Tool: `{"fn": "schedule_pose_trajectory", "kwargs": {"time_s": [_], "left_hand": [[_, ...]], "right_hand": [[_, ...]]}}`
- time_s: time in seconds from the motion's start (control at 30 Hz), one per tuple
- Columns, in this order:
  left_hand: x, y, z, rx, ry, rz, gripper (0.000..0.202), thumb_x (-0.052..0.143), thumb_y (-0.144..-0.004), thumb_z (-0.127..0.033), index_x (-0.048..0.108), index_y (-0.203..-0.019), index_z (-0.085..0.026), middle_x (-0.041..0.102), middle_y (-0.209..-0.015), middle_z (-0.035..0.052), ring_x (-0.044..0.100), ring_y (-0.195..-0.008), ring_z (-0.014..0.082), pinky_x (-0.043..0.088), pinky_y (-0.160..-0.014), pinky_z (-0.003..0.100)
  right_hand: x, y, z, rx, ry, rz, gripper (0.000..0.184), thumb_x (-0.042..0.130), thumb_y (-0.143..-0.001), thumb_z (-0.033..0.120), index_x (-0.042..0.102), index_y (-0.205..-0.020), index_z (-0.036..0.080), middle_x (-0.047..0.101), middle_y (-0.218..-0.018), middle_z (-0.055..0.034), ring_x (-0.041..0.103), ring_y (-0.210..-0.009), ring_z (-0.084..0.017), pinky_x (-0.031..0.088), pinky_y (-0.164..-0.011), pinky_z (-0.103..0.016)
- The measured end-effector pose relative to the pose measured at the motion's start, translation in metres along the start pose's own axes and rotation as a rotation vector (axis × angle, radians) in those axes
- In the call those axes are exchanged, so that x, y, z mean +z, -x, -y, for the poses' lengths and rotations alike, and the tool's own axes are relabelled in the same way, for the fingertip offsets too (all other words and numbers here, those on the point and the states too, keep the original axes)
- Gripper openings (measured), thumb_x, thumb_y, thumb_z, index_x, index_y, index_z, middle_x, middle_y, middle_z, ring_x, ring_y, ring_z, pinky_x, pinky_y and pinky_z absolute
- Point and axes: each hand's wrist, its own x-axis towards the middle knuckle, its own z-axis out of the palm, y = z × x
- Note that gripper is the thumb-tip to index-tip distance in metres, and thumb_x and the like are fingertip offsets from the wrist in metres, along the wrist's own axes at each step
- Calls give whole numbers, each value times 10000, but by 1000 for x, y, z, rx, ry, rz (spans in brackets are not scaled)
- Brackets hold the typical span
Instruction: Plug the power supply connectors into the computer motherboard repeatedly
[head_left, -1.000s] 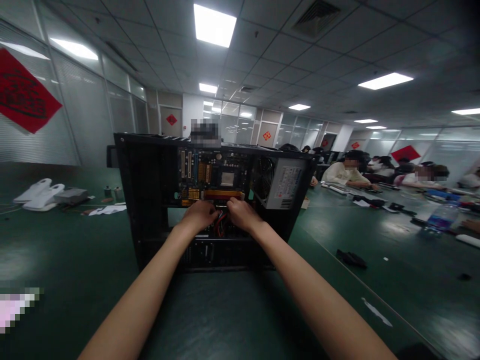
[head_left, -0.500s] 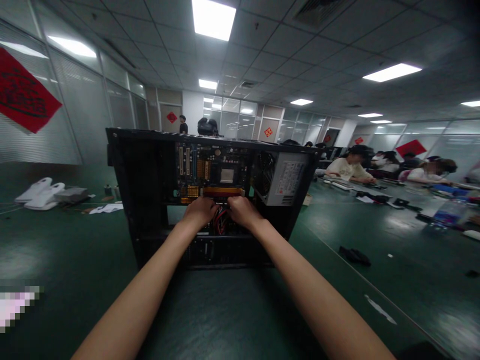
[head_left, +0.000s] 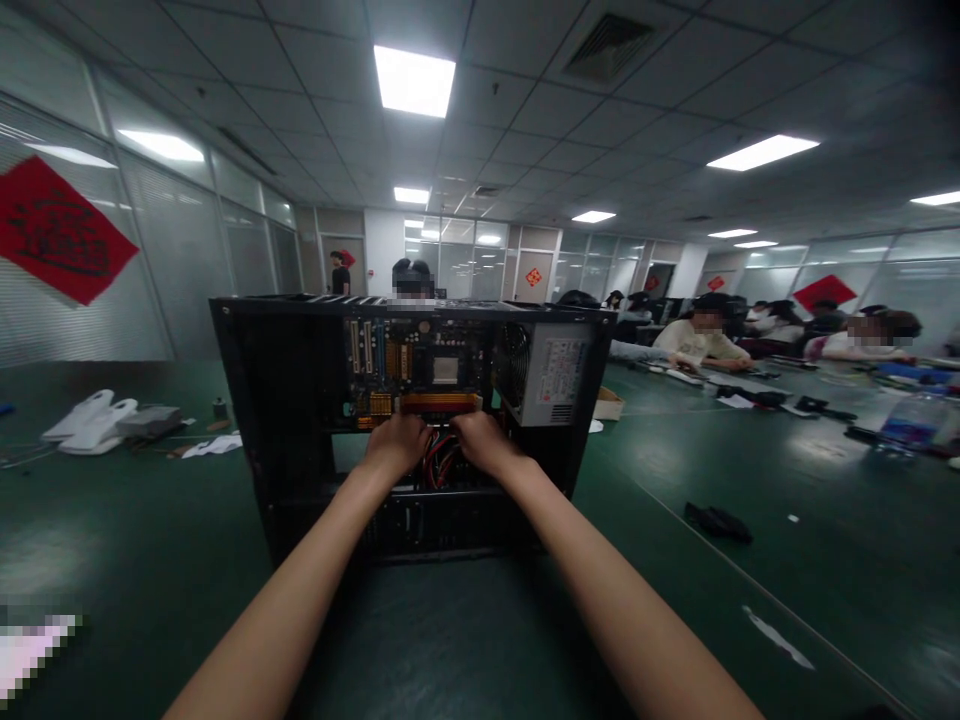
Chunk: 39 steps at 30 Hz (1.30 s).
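Observation:
An open black computer case (head_left: 255, 420) stands on the green table straight ahead, its inside facing me. Inside it I see a motherboard (head_left: 420, 345) with a square silver processor (head_left: 445, 371), and a grey power supply (head_left: 559, 375) with a fan at the right. My left hand (head_left: 399, 442) is closed at the board's lower edge, just under the orange and dark memory slots (head_left: 441, 402). Close by on the right, my right hand (head_left: 484, 442) is closed too, fingers curled inward. Red and black cables (head_left: 441, 462) hang between the hands. What the fingertips grip is hidden.
On the left of the green table (head_left: 465, 640) lie a white plastic bag (head_left: 94, 420), a grey box (head_left: 150, 422) and papers. To the right are a black item (head_left: 718, 522), a white strip (head_left: 778, 637) and a large bottle (head_left: 911, 420). Several people sit at tables beyond.
The whole scene sits lower in view, as my head has tilted up. Both hands stay closed at the same spot in the case. A person behind the case now shows more of the head.

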Motion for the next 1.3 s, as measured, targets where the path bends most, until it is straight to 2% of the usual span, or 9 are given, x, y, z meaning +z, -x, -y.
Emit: {"fn": "schedule_pose_trajectory", "kwargs": {"time_s": [0.2, 0.33, 0.5, 0.6, 0.7, 0.77, 0.97, 1.3], "left_hand": [[-3, 0, -4, -4, -44, 23, 434, 360, -961, -389, 733, -1003, -172, 730, -1019, 182, 692, -972, 332, 526, -780, 414], [-8, 5, -1, -16, -38, -3, 419, 381, -955, -415, 736, -1000, -198, 737, -1007, 156, 694, -955, 318, 518, -773, 390], [-14, 35, 1, -18, 37, -160, 433, 344, -979, -415, 725, -1019, -215, 744, -1007, 127, 693, -943, 272, 489, -756, 330], [-10, 60, -6, -66, 127, -173, 517, 291, -983, -503, 741, -955, -250, 756, -956, 103, 700, -896, 272, 473, -708, 318], [-4, 77, -16, -168, 121, -179, 564, 269, -963, -576, 754, -912, -293, 759, -899, 88, 704, -850, 290, 457, -664, 322], [-2, 82, -23, -209, 118, -195, 580, 257, -959, -590, 759, -918, -302, 761, -890, 90, 704, -852, 292, 454, -668, 321], [-4, 70, -27, -414, 172, -237, 607, 235, -940, -623, 747, -1059, -321, 762, -916, 125, 706, -859, 338, 457, -661, 362], [-7, 50, -9, -460, 208, -239, 630, 213, -943, -623, 742, -1066, -305, 757, -1009, 136, 699, -924, 344, 465, -662, 364]], "right_hand": [[3, -5, 1, 18, 26, -19, 287, 514, -858, 60, 699, -1061, 143, 708, -1058, -158, 669, -1037, -238, 472, -860, -289], [-6, 3, 4, 16, 34, -56, 255, 440, -941, 126, 675, -1040, 138, 707, -1039, -154, 680, -1001, -232, 473, -810, -282], [-17, 48, -2, 21, 86, -154, 384, 315, -1032, 374, 642, -1018, 174, 712, -1014, -120, 698, -901, -225, 464, -696, -276], [-8, 84, -11, -23, 170, -131, 483, 270, -1031, 454, 654, -925, 180, 723, -853, -103, 701, -764, -239, 433, -637, -292], [7, 108, -14, -71, 208, -163, 425, 348, -1017, 453, 638, -901, 165, 709, -823, -107, 683, -762, -242, 411, -645, -299], [14, 113, -11, -37, 218, -213, 389, 400, -1003, 452, 629, -896, 156, 701, -830, -110, 673, -774, -244, 400, -656, -305], [14, 109, 1, 36, 240, -210, 399, 419, -992, 468, 632, -866, 154, 689, -793, -110, 662, -754, -260, 374, -639, -327], [13, 112, 13, 15, 248, -223, 269, 401, -1007, 352, 588, -982, 160, 656, -861, -115, 624, -782, -249, 386, -678, -335]]}}
